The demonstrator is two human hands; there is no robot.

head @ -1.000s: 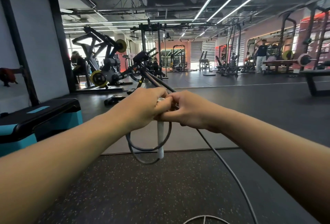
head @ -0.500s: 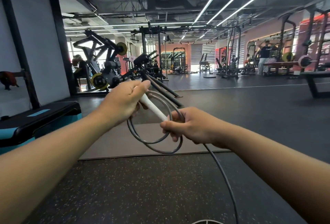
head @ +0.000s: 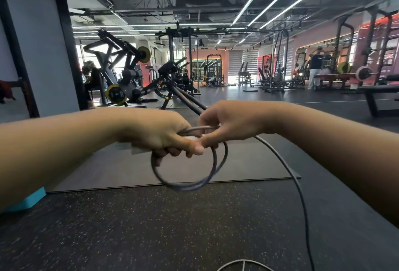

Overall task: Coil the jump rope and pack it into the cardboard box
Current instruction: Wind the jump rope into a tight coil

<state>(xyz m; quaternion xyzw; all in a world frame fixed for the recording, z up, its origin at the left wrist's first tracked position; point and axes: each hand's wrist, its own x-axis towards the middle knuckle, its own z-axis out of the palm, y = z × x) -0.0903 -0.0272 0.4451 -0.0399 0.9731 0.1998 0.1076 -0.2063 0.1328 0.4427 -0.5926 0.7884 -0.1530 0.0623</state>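
The jump rope (head: 190, 184) is a grey cord with a white handle (head: 138, 150). My left hand (head: 157, 132) grips the handle together with a few round loops of cord that hang below my fist. My right hand (head: 226, 123) touches the left one and pinches the cord at the top of the coil. From my right hand the loose cord (head: 300, 188) runs down to the floor at the lower right, where more of it curls at the bottom edge. No cardboard box is in view.
I stand on speckled black rubber floor (head: 129, 227) with a grey mat (head: 108, 169) ahead. A teal and black step platform (head: 23, 201) is at the left. Weight machines (head: 125, 76) and racks stand farther back, with a bench (head: 375, 95) and a person (head: 315, 69) at the right.
My hands have come together again at chest height. The right hand brought another turn of cord up to the left hand, and the handle swung from slanted to nearly level.
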